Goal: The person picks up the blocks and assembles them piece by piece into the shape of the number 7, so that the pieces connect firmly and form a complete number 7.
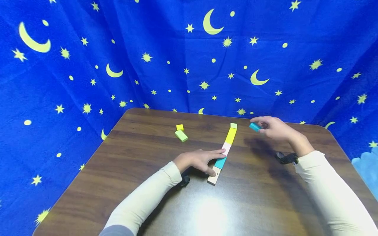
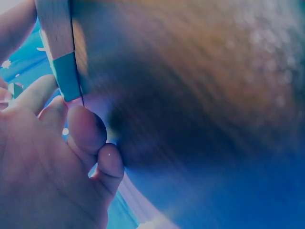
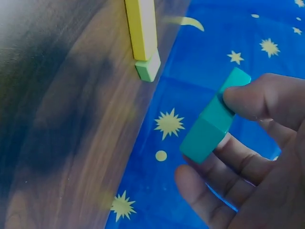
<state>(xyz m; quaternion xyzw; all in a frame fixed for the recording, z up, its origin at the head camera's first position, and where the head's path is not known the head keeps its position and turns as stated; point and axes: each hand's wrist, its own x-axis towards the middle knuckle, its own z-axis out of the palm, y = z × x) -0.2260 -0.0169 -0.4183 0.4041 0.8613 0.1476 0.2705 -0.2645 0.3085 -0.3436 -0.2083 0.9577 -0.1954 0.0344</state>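
Note:
A straight row of blocks runs away across the table: a plain wooden block (image 1: 213,178) nearest, then a teal block (image 1: 220,163), a pale pink block (image 1: 226,147), a long yellow block (image 1: 231,135) and a small light green block (image 1: 233,126) farthest. My left hand (image 1: 200,160) rests on the near part of the row, thumb on the wooden block and extended fingers over the teal and pink ones. To the right of the far end, my right hand (image 1: 276,128) pinches another teal block (image 3: 205,133) between thumb and fingers, held above the table.
Left of the row lie a yellow cube (image 1: 179,127) and a light green block (image 1: 181,135), close together on the brown wooden table (image 1: 133,154). A blue curtain (image 1: 165,42) with moons and stars hangs behind the table's far edge and along its left side.

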